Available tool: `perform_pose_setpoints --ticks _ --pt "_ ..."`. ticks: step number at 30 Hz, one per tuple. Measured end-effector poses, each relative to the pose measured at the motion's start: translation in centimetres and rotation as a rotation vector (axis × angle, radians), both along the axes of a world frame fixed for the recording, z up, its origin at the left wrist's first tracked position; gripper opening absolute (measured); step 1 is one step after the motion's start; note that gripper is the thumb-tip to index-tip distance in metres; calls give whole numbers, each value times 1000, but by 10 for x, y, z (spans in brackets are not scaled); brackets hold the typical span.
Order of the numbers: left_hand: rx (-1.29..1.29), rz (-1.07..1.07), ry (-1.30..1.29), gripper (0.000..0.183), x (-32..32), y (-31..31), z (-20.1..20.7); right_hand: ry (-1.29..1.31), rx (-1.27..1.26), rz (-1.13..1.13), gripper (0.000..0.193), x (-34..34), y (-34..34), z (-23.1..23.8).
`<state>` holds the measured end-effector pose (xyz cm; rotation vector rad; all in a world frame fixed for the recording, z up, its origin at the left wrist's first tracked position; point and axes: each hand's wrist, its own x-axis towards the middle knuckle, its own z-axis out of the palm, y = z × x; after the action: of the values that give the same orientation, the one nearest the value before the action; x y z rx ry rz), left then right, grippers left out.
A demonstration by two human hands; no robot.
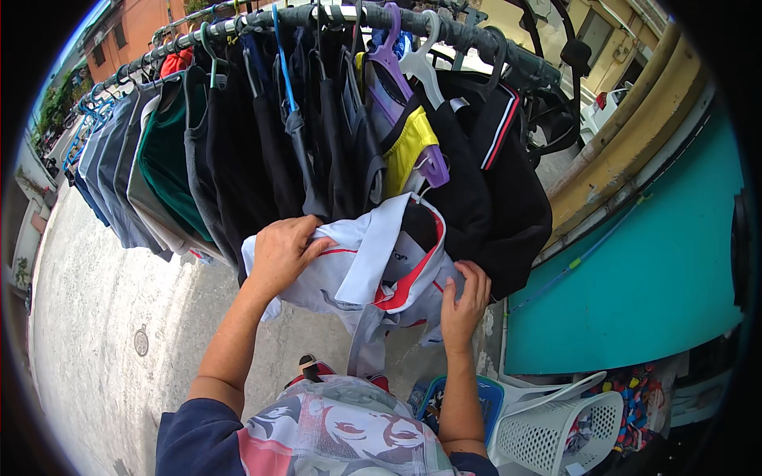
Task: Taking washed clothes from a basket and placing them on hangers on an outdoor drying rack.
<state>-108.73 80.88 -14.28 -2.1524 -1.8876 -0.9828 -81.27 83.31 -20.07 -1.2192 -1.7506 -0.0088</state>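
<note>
In front of me is a white collared shirt (317,278) with red trim inside its collar and on its shoulders. My left hand (287,252) grips its left shoulder, thumb on top of the cloth. At the opposite shoulder, my right hand (468,305) pinches the fabric between thumb and fingers. A thin white hook shows above the collar; whether a hanger sits inside the shirt is hidden. Just behind it hang a yellow garment (409,151) with a purple hanger (432,166) and a black jacket (508,198) with a red and white stripe.
A rack rail (317,14) crosses the top, loaded with dark, grey and green clothes. To the right stands a teal panel (627,278). A white plastic basket (540,436) and a blue bin (490,401) are at lower right. Concrete ground (103,317) spreads left.
</note>
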Motion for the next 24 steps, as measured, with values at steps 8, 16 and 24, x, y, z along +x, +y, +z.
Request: perform_pose_setpoints --ticks 8,16,24 --pt "147 -34 311 27 41 -1 88 1 -142 75 44 9 29 -15" --pt "20 -235 179 28 17 -31 102 367 -651 779 46 53 -2 27" --pt "-33 -275 -107 24 -37 -103 76 -228 -1203 1208 59 32 -16 86"
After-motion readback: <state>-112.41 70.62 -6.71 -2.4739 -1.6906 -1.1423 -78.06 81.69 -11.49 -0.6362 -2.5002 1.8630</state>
